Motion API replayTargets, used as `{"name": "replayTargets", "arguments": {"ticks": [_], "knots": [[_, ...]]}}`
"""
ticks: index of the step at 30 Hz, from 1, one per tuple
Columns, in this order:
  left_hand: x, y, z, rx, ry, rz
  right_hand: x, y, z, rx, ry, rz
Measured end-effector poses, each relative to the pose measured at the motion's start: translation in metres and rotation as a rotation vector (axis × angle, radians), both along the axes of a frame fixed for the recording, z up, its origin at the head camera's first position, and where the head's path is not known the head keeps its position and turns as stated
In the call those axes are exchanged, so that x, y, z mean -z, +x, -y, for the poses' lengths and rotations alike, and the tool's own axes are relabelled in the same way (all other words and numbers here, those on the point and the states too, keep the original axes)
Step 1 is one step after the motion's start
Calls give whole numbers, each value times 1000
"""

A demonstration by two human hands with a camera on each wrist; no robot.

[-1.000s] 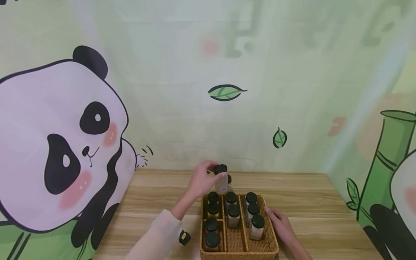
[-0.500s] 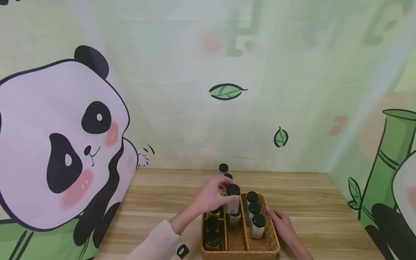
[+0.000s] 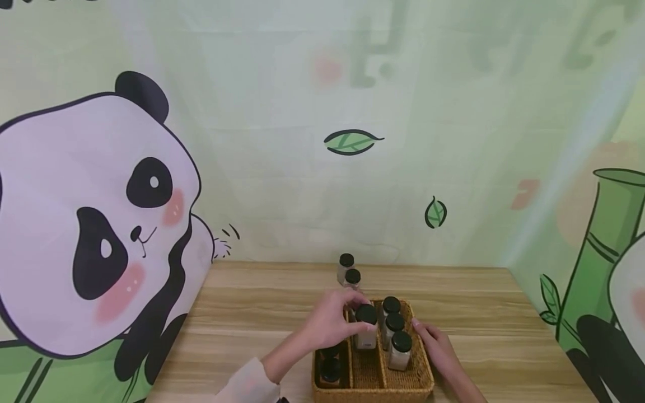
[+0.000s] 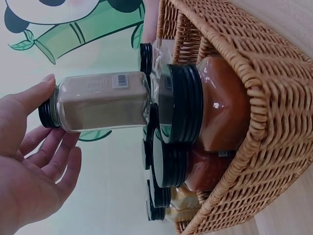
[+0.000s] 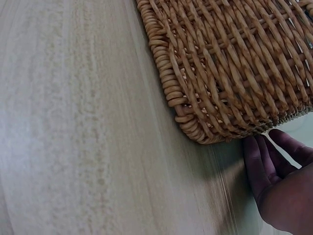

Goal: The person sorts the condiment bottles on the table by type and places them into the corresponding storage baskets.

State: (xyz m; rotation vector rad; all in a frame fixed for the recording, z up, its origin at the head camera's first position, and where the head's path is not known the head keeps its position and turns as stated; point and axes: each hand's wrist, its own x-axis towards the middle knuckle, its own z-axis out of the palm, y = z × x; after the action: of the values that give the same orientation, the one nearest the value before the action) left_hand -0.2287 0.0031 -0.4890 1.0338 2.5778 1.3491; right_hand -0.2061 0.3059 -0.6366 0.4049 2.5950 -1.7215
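Observation:
My left hand (image 3: pixel 330 324) pinches a glass spice jar (image 3: pixel 366 339) by its black lid, thumb on one side and fingers on the other. Upright, the jar is over the middle compartment of the wicker basket (image 3: pixel 373 396) and hides the jars behind it. Greyish-beige powder fills much of this jar (image 4: pixel 102 100) in the left wrist view. With fingers fairly straight, my right hand (image 3: pixel 440 352) touches the basket's right outer side, thumb tip at the rim. Three jars (image 3: pixel 400 358) stand in the right compartment. A jar of orange-brown powder (image 4: pixel 222 105) is in the front left compartment.
Two black-lidded jars (image 3: pixel 346 268) stand on the wooden table (image 3: pixel 252 305) behind the basket. A jar with reddish contents (image 4: pixel 208 171) sits beside the orange-brown one. A panda-printed cloth backdrop (image 3: pixel 282 184) rises along the table's far edge.
My left hand has carried the jar from behind the basket towards me and down over the middle compartment. The right hand stays at the basket's side.

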Motion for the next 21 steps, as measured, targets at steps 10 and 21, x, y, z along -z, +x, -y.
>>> {"name": "replayTargets", "arguments": {"ticks": [10, 21], "knots": [[14, 11, -1, 22, -55, -10, 0, -1, 0, -4, 0, 2], [46, 12, -7, -39, -234, -6, 2, -2, -2, -1, -1, -3]]}}
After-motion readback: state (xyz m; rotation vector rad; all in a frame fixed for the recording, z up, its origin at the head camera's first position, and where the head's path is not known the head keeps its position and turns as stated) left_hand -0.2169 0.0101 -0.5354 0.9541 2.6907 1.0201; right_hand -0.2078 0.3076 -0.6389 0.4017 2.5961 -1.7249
